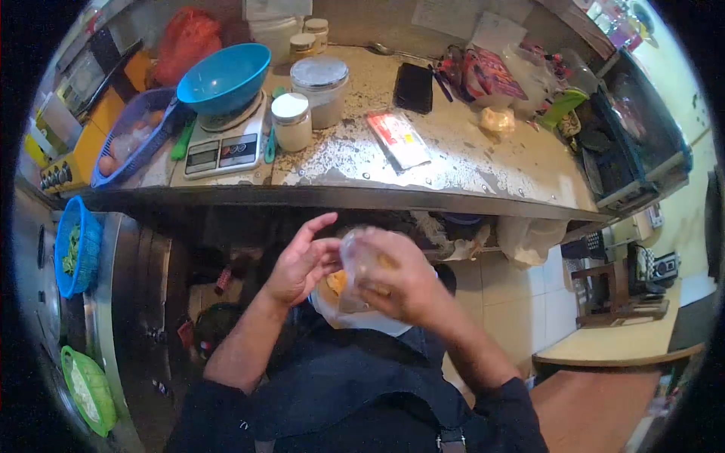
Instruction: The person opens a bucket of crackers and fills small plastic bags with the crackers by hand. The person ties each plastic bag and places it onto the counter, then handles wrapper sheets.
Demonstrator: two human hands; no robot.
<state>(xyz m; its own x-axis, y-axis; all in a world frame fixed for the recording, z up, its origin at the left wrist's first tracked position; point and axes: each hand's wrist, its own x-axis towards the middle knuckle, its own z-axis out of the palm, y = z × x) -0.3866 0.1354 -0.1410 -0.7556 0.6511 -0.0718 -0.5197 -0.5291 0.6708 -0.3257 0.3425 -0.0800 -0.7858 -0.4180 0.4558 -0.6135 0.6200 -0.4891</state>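
My left hand (302,266) is raised with its fingers apart and nothing in its palm, beside a clear plastic bag (353,264). The fingers of my right hand (400,275) are wrapped round that bag, which is blurred. Below both hands, at my lap, sits a white bowl (377,325) with orange-yellow food (337,281) in it. My right hand hides part of the bowl and its contents.
Ahead is a worn counter (483,162) with a digital scale (226,151), a blue bowl (225,75), lidded jars (292,121), a red-and-white packet (399,139) and a black phone (413,87). Baskets (78,245) stand at the left; a wooden stool (619,294) is at the right.
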